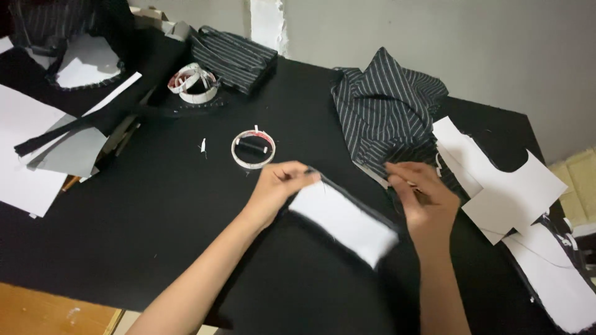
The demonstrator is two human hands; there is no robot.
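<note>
My left hand [280, 186] pinches the upper left corner of a white rectangular fabric piece [344, 223] with a dark edge, lying on the black table [186, 223]. To its right, my right hand [421, 198] has its fingers closed on the fabric's dark far edge, near a heap of striped dark cloth [385, 111]. The white piece is motion-blurred, so the exact grip is hard to make out.
A white tape ring [252, 149] with a black spool inside lies ahead of my left hand. Another tape coil [195, 82] and folded striped cloth [234, 57] sit farther back. White paper patterns [509, 186] lie right, grey and white sheets [37, 155] left.
</note>
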